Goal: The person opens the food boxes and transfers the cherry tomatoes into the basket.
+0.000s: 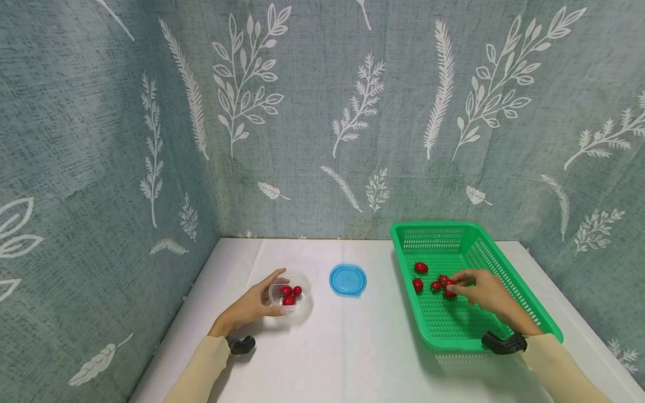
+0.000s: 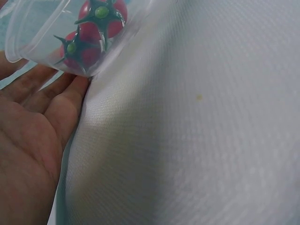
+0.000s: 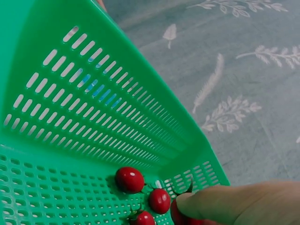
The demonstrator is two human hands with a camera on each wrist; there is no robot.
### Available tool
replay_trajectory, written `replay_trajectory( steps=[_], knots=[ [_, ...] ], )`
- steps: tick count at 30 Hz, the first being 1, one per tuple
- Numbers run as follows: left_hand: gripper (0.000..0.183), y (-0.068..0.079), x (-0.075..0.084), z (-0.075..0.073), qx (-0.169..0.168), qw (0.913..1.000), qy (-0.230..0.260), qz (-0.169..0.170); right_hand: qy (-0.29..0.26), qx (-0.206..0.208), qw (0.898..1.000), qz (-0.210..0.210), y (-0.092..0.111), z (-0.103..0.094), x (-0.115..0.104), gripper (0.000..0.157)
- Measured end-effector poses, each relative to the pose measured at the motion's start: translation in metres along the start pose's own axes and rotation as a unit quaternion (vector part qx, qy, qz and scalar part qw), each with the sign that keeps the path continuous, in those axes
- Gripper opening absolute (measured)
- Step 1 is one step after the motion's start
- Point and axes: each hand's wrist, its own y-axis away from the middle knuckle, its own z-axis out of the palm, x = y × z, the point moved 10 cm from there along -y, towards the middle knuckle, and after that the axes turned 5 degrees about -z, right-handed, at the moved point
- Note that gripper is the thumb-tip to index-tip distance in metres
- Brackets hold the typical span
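On the left of the table, my left hand [image 1: 250, 303] holds a small clear plastic tub [image 1: 305, 284], thumb on the near side and fingers round the far side. Inside the tub lie 3 cherry tomatoes [image 1: 289, 300]; the left wrist view shows green star-shaped stems on two tomatoes [image 2: 101, 12]. Over to the right, my right hand [image 1: 481, 290] reaches into a green basket [image 1: 443, 330] and pinches a cherry tomato [image 1: 449, 289] between thumb and fingers. Several other cherry tomatoes [image 1: 421, 267] lie on the basket floor close by. In the right wrist view, the thumb [image 3: 201, 206] partly hides the pinched tomato.
A blue lid [image 1: 347, 280] lies flat on the white table [image 1: 322, 347] between tub and basket. The basket has tall slotted walls. Patterned grey-blue fabric [image 1: 312, 112] stands behind the table and at both sides.
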Motion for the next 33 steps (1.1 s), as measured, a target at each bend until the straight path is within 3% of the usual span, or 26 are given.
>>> replay_trajectory(
  steps=[12,21,33],
  knots=[
    [0.103,0.001,-0.001,0.0,-0.002,1.0,0.0,-0.005,0.011,-0.003,1.0,-0.014,-0.003,0.001,-0.008,0.041],
    [0.103,0.0,-0.002,0.0,-0.005,1.0,0.003,-0.007,0.03,0.019,0.997,-0.074,-0.015,0.005,-0.039,0.03],
    [0.106,-0.002,0.0,0.002,-0.011,0.9998,0.018,0.0,-0.018,-0.002,0.995,-0.102,-0.034,0.026,-0.085,0.026]
  ],
)
